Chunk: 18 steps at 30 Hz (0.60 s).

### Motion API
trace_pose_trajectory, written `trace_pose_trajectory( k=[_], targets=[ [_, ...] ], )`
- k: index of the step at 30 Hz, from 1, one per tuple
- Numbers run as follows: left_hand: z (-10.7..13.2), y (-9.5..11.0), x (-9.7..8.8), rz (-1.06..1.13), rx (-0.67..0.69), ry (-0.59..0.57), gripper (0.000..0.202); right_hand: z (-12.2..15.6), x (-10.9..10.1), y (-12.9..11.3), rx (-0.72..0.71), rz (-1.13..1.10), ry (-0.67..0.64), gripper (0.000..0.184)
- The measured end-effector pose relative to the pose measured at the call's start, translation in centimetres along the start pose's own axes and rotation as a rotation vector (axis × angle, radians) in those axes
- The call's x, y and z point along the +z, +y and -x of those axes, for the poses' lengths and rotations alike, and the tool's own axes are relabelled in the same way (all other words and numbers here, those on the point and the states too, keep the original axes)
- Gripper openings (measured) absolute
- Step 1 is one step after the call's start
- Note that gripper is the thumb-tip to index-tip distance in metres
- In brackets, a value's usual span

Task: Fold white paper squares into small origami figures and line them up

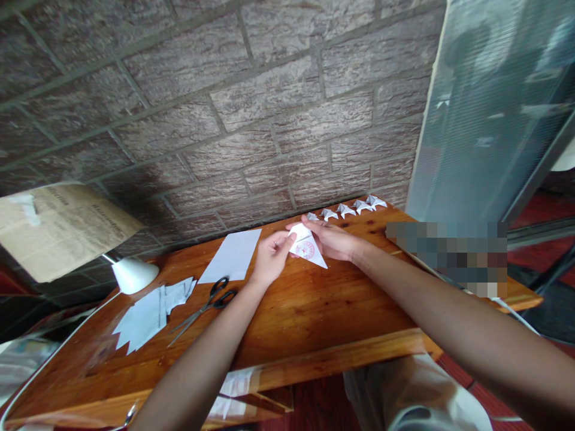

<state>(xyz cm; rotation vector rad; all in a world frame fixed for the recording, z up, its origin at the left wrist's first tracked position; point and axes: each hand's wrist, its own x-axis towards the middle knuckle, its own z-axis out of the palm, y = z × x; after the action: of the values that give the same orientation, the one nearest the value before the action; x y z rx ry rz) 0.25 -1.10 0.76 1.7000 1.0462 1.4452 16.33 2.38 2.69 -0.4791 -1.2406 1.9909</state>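
Observation:
Both hands meet over a folded white paper triangle (309,249) with a red round stamp, lying on the wooden table (314,311). My left hand (269,258) pinches the paper's left corner with thumb and forefinger. My right hand (335,240) presses on its far side, fingers wrapped over the upper edge. A row of several small folded white paper figures (347,209) stands along the table's back edge by the brick wall.
A blank white sheet (231,255) lies left of the hands. Black-handled scissors (204,306) rest beside a heap of white paper offcuts (150,311). A white lamp head (133,274) sits at the back left. A blurred patch (447,257) covers the table's right end.

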Motion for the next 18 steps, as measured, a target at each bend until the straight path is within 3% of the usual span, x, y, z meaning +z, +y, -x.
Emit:
trace_pose_trajectory(
  k=[6, 11, 18],
  targets=[
    [-0.2, -0.7, 0.0, 0.041, -0.062, 0.03, 0.035, -0.4, -0.6, -0.1, -0.032, 0.069, 0.123, 0.051],
    [-0.5, -1.5, -0.1, 0.112, -0.11, 0.079, 0.036, -0.9, -1.7, 0.1, -0.158, 0.227, 0.22, 0.025],
    [-0.6, -1.4, -0.2, 0.176, -0.155, 0.086, 0.04, -1.0, -2.5, 0.0, -0.293, 0.338, 0.295, 0.026]
  ],
)
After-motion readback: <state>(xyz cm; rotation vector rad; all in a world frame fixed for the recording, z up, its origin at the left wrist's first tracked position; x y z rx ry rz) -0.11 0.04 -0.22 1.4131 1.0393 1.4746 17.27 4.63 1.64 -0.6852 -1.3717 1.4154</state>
